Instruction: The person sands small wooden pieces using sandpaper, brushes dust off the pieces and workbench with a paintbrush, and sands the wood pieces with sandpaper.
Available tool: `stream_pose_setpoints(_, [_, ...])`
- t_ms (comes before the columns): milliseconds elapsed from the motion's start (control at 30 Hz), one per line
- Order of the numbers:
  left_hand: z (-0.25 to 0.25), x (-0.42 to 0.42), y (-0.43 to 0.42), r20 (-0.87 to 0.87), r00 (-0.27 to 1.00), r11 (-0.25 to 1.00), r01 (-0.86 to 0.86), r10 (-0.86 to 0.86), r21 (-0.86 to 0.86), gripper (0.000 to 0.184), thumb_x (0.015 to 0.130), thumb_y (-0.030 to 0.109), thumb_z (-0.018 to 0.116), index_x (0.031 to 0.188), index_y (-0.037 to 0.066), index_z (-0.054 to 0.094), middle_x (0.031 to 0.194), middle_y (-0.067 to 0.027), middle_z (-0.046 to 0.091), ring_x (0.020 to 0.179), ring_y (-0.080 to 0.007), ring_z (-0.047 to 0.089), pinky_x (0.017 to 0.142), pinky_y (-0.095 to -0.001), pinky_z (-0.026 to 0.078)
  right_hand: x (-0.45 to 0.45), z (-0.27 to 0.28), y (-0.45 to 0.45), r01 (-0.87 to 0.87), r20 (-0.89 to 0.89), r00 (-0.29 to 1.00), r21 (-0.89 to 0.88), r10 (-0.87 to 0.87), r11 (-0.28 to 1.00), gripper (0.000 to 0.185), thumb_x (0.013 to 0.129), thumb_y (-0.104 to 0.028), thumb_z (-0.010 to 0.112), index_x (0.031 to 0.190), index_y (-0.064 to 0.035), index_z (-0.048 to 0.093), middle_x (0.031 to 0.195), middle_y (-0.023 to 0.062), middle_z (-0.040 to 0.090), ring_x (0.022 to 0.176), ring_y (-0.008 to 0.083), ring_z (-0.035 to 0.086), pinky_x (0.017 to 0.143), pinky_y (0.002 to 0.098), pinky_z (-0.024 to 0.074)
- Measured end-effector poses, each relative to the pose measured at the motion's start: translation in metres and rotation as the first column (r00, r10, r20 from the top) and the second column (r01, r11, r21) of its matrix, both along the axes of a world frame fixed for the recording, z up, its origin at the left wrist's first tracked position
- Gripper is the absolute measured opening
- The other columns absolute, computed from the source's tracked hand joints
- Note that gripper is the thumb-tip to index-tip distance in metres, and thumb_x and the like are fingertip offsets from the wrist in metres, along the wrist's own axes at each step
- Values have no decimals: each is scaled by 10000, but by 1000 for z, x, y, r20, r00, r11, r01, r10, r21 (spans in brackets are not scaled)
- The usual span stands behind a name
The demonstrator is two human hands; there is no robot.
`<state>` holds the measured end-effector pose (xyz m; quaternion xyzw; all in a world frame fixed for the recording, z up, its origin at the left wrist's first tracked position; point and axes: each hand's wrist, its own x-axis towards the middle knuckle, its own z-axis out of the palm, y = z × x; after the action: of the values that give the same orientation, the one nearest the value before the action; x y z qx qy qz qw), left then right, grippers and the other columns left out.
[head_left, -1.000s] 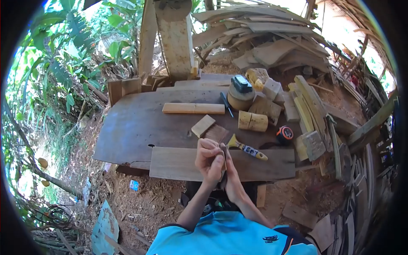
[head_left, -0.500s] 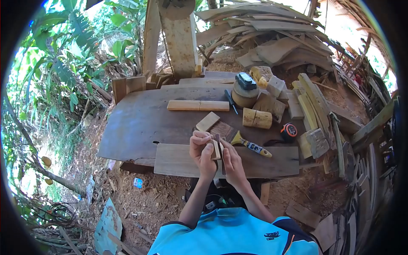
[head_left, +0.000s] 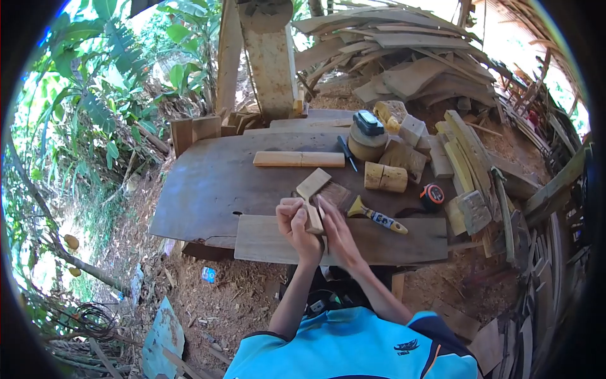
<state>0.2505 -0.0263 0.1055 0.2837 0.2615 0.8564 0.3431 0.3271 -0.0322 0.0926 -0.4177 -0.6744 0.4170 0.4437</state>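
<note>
My left hand (head_left: pixel 297 227) is closed around a small pale wooden block (head_left: pixel 314 219), fingers curled over its top and side. Pressed along the block's right side is my right hand (head_left: pixel 341 237), its fingers fairly straight. A thin dark sheet, like sandpaper, shows as a narrow edge (head_left: pixel 325 244) between the right palm and the block; most of it is hidden. Just beyond the hands, another flat wooden block (head_left: pixel 314 182) lies beside a reddish-brown flat piece (head_left: pixel 336 194). To the right rests a yellow-handled tool (head_left: pixel 380 218), its head partly unclear.
A wide board (head_left: pixel 202 183) serves as the work surface, with a plank (head_left: pixel 404 240) along its front. On it are a wooden strip (head_left: pixel 298 159), a blue pen-like tool (head_left: pixel 346 153), a cylindrical wood piece (head_left: pixel 385 177), a tape measure (head_left: pixel 432 196) and stacked offcuts (head_left: pixel 464 164).
The block in my left hand has tilted and dropped slightly. My right hand has slid along its side, with straighter fingers, and the dark sheet shows less. The view has shifted slightly.
</note>
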Motion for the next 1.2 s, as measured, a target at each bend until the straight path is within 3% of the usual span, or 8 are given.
stream_pose_setpoints(200, [-14, 4, 0, -133, 989, 998, 61, -57, 27, 30, 806, 1, 433, 811, 23, 452, 836, -51, 451, 796, -100, 435, 773, -229, 355, -10, 42, -23, -5, -88, 996, 188, 22, 982, 502, 909, -262, 348, 1355, -38, 290, 1381, 160, 301, 1295, 331, 241, 1047, 404, 175])
stream_pose_setpoints(333, [-1, 1, -4, -131, 990, 999, 47, -43, 22, 46, 803, -13, 427, 813, 23, 454, 855, -61, 453, 797, -108, 438, 770, -233, 361, -8, 8, 4, -31, -236, 971, 19, 35, 999, 477, 925, -271, 302, 1332, -24, 327, 1348, 175, 350, 1287, 301, 271, 1049, 389, 188])
stream_pose_setpoints(467, [-5, 7, -1, -77, 996, 995, -39, 46, 88, 38, 787, -3, 434, 811, 21, 452, 850, -74, 442, 813, -125, 435, 769, -249, 370, -1, -3, -29, 99, 63, 992, 106, -106, 989, 497, 935, -281, 267, 1348, -4, 272, 1383, 185, 280, 1290, 336, 251, 1051, 382, 192])
stream_pose_setpoints(733, [10, 17, -6, -247, 969, 999, 27, -16, 41, 64, 818, 70, 475, 792, 26, 435, 818, -43, 431, 786, -98, 412, 746, -242, 342, -2, 44, 4, -86, -450, 892, -62, 49, 994, 492, 953, -273, 284, 1363, -2, 257, 1389, 155, 295, 1307, 222, 241, 1056, 310, 188])
stream_pose_setpoints(867, [4, 14, -1, -154, 988, 999, -9, 15, 40, 91, 812, 99, 481, 794, 28, 426, 819, -47, 432, 764, -101, 397, 740, -238, 334, 3, 1, -7, -30, -295, 955, -145, -14, 989, 501, 949, -304, 289, 1351, -5, 279, 1377, 155, 307, 1308, 239, 241, 1065, 310, 159])
stream_pose_setpoints(1000, [7, 19, -2, -244, 970, 997, 8, 11, 77, 43, 818, 33, 435, 776, 33, 422, 812, -29, 431, 766, -89, 411, 719, -217, 333, -3, 50, -25, -36, -284, 957, 67, 54, 997, 482, 952, -279, 279, 1356, -14, 271, 1386, 154, 290, 1318, 251, 219, 1066, 322, 149])
stream_pose_setpoints(1133, [14, 19, -2, -251, 968, 999, -7, -3, -38, 46, 810, 35, 439, 772, 44, 415, 795, -2, 417, 752, -67, 399, 697, -207, 330, -8, 51, 7, -148, -560, 823, -51, 94, 988, 470, 964, -263, 263, 1373, -31, 247, 1396, 158, 276, 1322, 245, 212, 1064, 322, 153])
stream_pose_setpoints(1200, [8, 13, 2, -202, 979, 999, 1, -10, -46, 57, 797, 66, 459, 769, 45, 413, 795, -4, 410, 740, -66, 382, 694, -202, 319, 0, 20, 15, -110, -383, 920, -42, 86, 993, 510, 960, -324, 258, 1367, -18, 247, 1399, 153, 271, 1324, 247, 204, 1069, 319, 134])
